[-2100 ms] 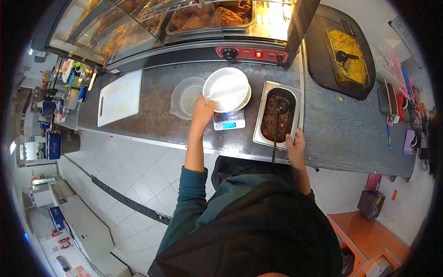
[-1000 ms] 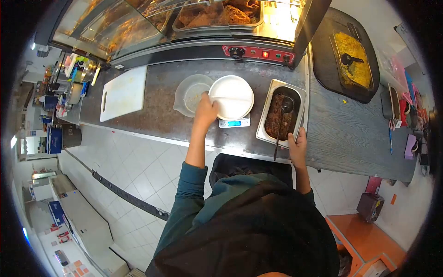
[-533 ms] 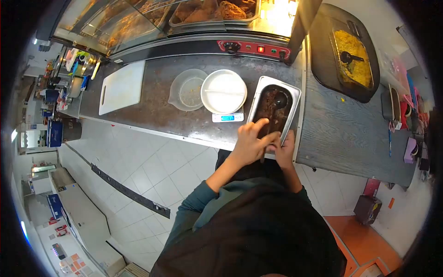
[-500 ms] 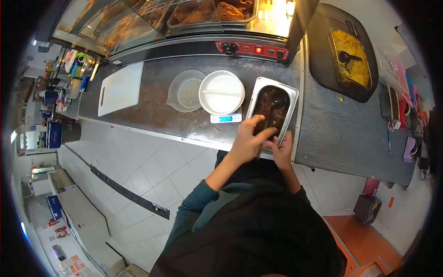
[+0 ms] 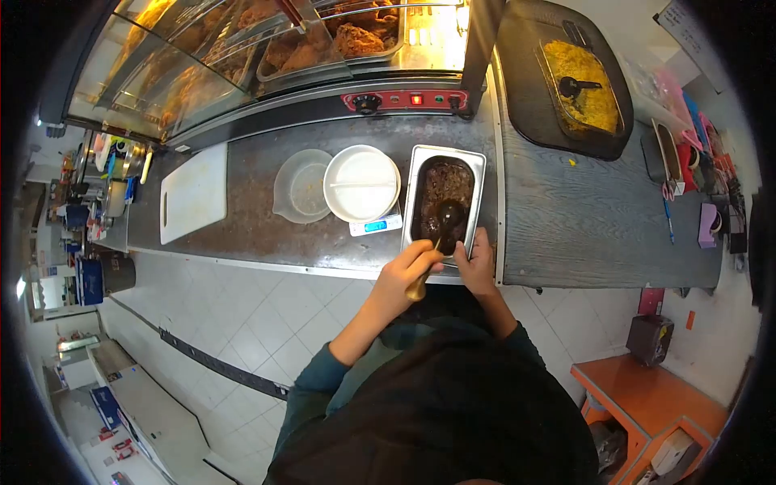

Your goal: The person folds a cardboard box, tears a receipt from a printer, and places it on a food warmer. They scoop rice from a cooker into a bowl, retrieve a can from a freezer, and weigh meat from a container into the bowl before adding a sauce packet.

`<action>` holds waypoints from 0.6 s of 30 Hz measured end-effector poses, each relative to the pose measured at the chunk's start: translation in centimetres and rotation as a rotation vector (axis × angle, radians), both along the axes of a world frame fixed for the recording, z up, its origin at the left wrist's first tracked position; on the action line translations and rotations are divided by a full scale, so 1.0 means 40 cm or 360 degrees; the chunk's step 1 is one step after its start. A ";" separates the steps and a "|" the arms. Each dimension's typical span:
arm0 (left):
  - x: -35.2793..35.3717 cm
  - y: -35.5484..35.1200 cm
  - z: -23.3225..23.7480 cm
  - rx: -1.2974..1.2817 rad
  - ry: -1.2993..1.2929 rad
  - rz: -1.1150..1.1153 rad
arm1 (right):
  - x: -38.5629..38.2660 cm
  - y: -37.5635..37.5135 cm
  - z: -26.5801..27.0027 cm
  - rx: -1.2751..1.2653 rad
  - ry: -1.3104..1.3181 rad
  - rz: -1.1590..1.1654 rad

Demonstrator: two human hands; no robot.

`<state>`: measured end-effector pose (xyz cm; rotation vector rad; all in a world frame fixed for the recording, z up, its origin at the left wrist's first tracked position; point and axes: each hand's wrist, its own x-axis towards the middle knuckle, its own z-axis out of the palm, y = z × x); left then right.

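My left hand (image 5: 398,279) is closed around the handle of a ladle, whose golden-brown end sticks out below the fingers. The dark round bowl of the ladle (image 5: 451,213) rests in a dark brown, chunky sauce (image 5: 444,179), near the close end of a rectangular steel pan (image 5: 478,166). At the pan's near right corner, my right hand (image 5: 478,267) grips the rim, thumb against the edge. Just left of the pan, a round white divided dish (image 5: 361,170) sits on a small digital scale (image 5: 375,225) with a lit blue display.
A translucent bowl (image 5: 301,202) and a white cutting board (image 5: 194,194) lie further left on the counter. Behind stands a heated display case (image 5: 396,103) with trays of browned food. On the right, a black tray (image 5: 517,101) holds yellow food and a black spoon.
My left hand has drawn back from over the pan and now holds the ladle by its handle. The ladle bowl has moved from the far end to the near end. The view has shifted.
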<state>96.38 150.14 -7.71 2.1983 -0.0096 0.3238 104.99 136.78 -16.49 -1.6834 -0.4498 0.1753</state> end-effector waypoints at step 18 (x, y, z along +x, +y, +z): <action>0.043 0.085 -0.068 -0.0612 -0.0195 0.0192 | 0.000 0.021 0.000 0.0086 -0.0008 -0.0109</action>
